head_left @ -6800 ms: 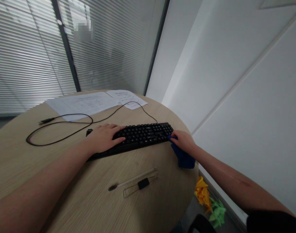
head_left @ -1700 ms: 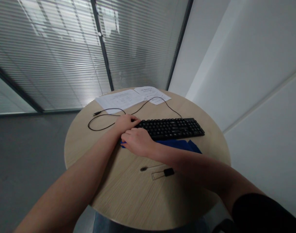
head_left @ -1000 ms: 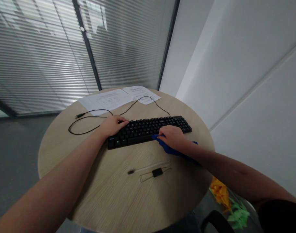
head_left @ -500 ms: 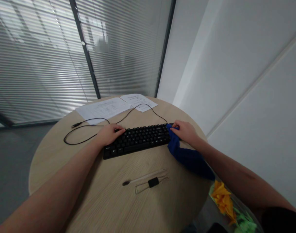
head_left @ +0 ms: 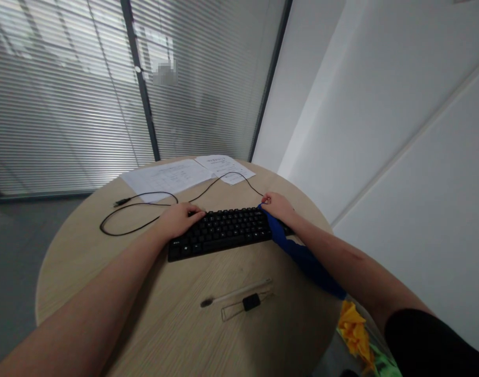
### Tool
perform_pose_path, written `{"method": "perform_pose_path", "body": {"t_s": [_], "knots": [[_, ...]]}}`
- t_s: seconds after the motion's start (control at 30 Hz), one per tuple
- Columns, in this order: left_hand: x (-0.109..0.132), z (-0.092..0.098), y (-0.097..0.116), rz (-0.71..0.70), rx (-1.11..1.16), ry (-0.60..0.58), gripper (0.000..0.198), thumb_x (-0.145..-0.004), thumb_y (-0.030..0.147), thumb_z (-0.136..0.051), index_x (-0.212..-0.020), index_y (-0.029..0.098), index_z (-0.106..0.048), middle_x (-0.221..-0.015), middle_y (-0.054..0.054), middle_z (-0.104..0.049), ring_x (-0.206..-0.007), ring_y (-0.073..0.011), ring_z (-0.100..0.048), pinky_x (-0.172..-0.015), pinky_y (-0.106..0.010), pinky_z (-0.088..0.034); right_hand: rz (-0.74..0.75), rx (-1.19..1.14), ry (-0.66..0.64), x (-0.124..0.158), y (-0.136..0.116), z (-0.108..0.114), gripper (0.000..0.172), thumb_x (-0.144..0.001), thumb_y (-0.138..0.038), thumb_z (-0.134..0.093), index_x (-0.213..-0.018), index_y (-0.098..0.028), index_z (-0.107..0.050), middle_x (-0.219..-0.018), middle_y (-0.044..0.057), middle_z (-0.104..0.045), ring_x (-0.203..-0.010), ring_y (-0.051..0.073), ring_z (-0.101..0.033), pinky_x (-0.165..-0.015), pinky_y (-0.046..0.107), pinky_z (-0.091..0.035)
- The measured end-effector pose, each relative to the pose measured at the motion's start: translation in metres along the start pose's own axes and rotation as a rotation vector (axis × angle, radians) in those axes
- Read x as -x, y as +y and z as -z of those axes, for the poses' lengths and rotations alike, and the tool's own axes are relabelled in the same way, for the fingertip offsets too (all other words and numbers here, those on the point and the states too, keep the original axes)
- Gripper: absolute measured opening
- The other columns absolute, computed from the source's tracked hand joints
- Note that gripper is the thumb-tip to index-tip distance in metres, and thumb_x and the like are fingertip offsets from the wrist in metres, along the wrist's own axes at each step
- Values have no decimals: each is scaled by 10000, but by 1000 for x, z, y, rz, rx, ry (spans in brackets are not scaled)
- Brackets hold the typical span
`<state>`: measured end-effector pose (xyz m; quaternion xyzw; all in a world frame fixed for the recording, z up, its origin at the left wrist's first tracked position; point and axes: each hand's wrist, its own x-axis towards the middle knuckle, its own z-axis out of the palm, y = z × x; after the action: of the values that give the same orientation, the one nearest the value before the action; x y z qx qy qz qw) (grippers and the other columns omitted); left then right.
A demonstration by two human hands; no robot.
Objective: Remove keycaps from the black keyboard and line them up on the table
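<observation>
A black keyboard (head_left: 227, 229) lies on the round wooden table (head_left: 74, 272), slightly slanted. My left hand (head_left: 180, 219) is closed around its left end, thumb over the upper keys. At the far edge, near the right end, my right hand (head_left: 278, 205) pinches a blue cloth (head_left: 302, 256). The cloth drapes across the right-hand keys and trails towards the table's right edge; my forearm partly covers it. In front of the keyboard lie a thin toothbrush-like brush (head_left: 237, 293) with a dark head and a small black block with wire loops (head_left: 251, 301).
The keyboard's black cable (head_left: 131, 232) loops over the table's left side. Printed papers (head_left: 172, 175) lie at the back. Yellow and green crumpled material (head_left: 353, 327) sits beyond the right edge. A white wall (head_left: 400, 131) and glass with blinds (head_left: 66, 115) stand behind.
My right hand has moved left and away from me, to the keyboard's far edge, pulling the blue cloth along. The left hand stays on the keyboard. The view has shifted slightly.
</observation>
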<state>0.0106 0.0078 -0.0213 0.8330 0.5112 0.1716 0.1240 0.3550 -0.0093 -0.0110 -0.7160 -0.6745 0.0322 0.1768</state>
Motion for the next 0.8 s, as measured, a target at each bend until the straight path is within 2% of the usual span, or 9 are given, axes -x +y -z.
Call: {"method": "perform_pose_path", "body": {"t_s": [0.3,0.43,0.63,0.8], "knots": [[-1,-2,6,70,-14,7,422,-852,553,-467,-977,273,-757,-942,-59,-751,-872,-251,-659,-717,-304,-457,151,67,-210,4,-2,14,245,-812,-217,-612,-1001,-201,-768,-932,49,-757,-856,190,-677,-775,251,-475],[0,0,10,57,-3,13,399,-848,530,-481,-945,264,-761,-921,-58,-751,-859,-240,-656,-700,-289,-452,197,94,-217,16,-3,14,259,-845,-194,-573,-1019,-206,-765,-1017,59,-753,-948,216,-681,-856,279,-480],[-1,-2,10,77,-12,42,369,-836,526,-512,-908,270,-768,-886,-53,-750,-827,-244,-656,-683,-299,-453,181,97,-235,24,2,13,286,-853,-178,-575,-1077,-217,-749,-1071,45,-745,-984,208,-688,-888,279,-492],[-2,-5,8,101,-2,47,372,-830,531,-522,-914,269,-774,-870,-61,-750,-815,-255,-655,-687,-316,-454,146,89,-200,33,7,12,263,-845,-196,-595,-1050,-196,-759,-1084,64,-739,-1040,230,-670,-948,308,-473]]}}
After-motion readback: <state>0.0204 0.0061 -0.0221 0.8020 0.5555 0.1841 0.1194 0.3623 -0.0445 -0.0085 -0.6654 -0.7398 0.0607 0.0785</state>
